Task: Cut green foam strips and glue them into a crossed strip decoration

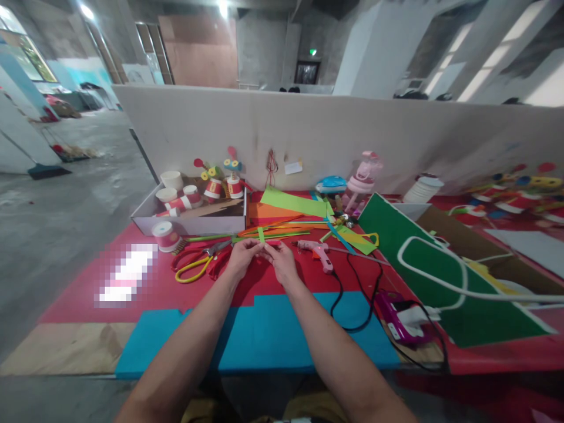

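I've got fine strip-handling in hand: left hand (244, 257) and right hand (282, 261) meet fingertip to fingertip, pinching a green strip (261, 234) over the red tabletop (268, 286). Next move calls for a light, steady grip, I'd judge. Yellow-handled scissors (203, 261) crowd my left; glue gun (321, 255) and cord (341, 286) hem the right.

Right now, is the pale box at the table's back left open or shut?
Open: white cups show inside the pale box, with nothing covering them.
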Available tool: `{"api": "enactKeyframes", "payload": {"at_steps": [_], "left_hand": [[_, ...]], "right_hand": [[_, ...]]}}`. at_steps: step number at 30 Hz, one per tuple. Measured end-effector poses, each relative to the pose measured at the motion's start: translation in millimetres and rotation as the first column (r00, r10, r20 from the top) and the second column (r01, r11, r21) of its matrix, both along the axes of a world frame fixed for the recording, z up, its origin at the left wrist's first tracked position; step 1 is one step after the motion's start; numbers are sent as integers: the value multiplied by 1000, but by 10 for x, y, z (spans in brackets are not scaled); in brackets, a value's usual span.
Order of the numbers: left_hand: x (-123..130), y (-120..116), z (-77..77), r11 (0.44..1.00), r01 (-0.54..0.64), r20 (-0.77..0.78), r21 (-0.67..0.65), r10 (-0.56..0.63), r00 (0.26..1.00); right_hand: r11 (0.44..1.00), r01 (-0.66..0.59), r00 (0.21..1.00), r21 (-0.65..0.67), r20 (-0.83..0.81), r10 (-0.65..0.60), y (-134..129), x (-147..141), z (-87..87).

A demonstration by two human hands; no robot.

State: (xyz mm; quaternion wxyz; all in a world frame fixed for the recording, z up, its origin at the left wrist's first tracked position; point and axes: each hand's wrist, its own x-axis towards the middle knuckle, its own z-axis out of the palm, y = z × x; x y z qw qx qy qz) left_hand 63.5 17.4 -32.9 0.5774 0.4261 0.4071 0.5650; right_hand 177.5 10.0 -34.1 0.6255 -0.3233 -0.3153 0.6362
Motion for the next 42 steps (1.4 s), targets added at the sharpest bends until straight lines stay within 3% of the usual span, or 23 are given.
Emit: {"api": "enactKeyframes", "payload": {"at_steps": [4, 8, 14, 21, 31, 37, 42], "left_hand": [[-15, 6, 19, 998, -62, -15, 6, 62, 998], [-27, 16, 19, 996, -90, 8, 4, 90, 996], [-5, 2, 14, 999, -15, 74, -30, 17, 997], [-8, -6, 37, 999, -41, 67, -31, 43, 997], [57, -35, 22, 998, -16, 117, -62, 23, 993], [55, -26, -4, 998, 7, 120, -70, 1, 993], [45, -36, 23, 990, 98, 119, -103, -86, 989]], "right_hand": [[997, 70, 997, -24, 47, -69, 18, 28, 0], [984, 174, 984, -33, -44, -175, 43, 79, 6], [997, -32, 999, -72, -45, 29, 64, 58, -76], [998, -64, 998, -30, -5, 64, 44, 22, -53], [996, 74, 979, 55, 188, -83, 10, -45, -87], [991, 95, 960, 92, 255, -115, 26, -21, -120], [981, 172, 951, 94, 244, -190, 38, 18, -102]]}}
